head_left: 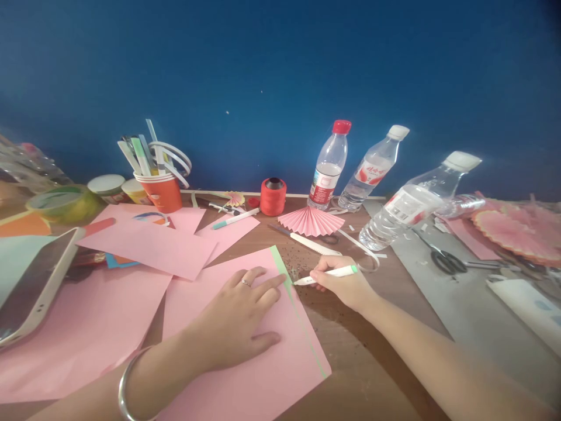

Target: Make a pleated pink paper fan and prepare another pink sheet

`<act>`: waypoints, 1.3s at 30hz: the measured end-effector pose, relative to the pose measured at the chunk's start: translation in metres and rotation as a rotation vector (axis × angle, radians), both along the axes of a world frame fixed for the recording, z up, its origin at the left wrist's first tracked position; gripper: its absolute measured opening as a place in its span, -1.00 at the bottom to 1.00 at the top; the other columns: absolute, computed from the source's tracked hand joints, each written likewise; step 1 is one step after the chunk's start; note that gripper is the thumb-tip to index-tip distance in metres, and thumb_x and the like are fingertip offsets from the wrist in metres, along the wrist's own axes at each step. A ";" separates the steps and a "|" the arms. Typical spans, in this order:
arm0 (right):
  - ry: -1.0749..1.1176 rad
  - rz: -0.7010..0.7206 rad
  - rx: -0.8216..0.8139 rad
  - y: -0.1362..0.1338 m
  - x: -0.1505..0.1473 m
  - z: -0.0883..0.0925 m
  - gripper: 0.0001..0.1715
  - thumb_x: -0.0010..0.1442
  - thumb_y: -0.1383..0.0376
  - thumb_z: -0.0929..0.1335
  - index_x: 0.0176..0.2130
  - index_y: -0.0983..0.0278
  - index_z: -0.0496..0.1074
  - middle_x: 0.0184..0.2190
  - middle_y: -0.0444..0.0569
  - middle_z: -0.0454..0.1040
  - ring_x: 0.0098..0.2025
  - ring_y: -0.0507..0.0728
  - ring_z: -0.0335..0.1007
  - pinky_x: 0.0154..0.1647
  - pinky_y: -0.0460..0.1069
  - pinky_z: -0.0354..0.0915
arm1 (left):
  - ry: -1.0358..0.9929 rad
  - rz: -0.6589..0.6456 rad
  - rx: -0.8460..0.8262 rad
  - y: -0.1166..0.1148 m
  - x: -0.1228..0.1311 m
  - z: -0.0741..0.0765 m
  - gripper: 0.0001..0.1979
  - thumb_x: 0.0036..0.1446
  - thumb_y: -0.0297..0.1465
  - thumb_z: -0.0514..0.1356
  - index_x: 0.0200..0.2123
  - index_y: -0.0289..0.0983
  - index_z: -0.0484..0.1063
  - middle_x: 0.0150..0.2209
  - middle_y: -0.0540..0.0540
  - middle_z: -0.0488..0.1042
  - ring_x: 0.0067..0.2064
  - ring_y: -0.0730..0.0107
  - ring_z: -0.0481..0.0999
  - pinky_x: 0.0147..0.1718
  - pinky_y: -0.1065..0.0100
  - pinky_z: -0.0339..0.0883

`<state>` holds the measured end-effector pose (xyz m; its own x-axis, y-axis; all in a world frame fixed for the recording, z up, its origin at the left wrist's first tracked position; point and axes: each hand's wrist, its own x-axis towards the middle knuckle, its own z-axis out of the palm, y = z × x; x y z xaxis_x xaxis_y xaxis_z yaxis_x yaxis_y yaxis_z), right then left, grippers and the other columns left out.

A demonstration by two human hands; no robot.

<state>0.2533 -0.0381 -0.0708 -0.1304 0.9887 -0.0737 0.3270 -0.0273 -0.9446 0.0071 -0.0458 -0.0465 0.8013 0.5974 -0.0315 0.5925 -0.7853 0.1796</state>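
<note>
A sheet of pink paper (245,386) lies in front of me, its right edge carrying a green stripe (280,266) that is wide at the far corner and a thin line lower down. My left hand (245,316), with a ring and a silver bangle, rests flat on the sheet with fingers spread, the index fingertip by the stripe. My right hand (344,283) grips a white marker (333,273) with a green end. The marker's tip points left and sits at the paper's right edge, close to my left index finger.
Behind stand a red cup of pens (162,193), a red thread spool (272,197), a folded pink paper fan (311,221) and water bottles (328,169). A cutter knife (313,242) lies beyond the sheet. To the right are scissors (447,260); at left, a phone (39,286) and more pink paper (87,316).
</note>
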 end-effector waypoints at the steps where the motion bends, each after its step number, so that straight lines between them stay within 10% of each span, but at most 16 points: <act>1: 0.008 0.001 -0.014 0.000 0.000 0.000 -0.75 0.05 0.23 0.36 -0.58 0.28 0.35 -0.62 -0.10 0.45 -0.56 0.06 0.36 -0.51 -0.07 0.27 | -0.004 0.000 0.001 0.000 0.000 0.000 -0.63 0.06 -0.15 0.17 -0.12 -0.21 0.28 0.25 0.01 0.12 0.19 -0.09 0.06 0.05 -0.07 0.09; 39: 0.002 0.132 -0.038 0.001 0.005 0.002 -0.72 -0.06 0.33 0.34 -0.72 0.27 0.25 -0.72 -0.16 0.33 -0.63 0.00 0.16 -0.59 -0.09 0.06 | -0.025 -0.004 0.007 0.001 -0.001 -0.001 -0.66 0.05 -0.15 0.18 -0.16 -0.21 0.30 0.25 -0.01 0.13 0.19 -0.12 0.08 0.05 -0.08 0.07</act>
<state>0.2579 -0.0370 -0.0689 -0.2597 0.9594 -0.1101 0.3286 -0.0194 -0.9443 0.0066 -0.0451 -0.0472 0.8042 0.5942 -0.0075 0.5847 -0.7890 0.1886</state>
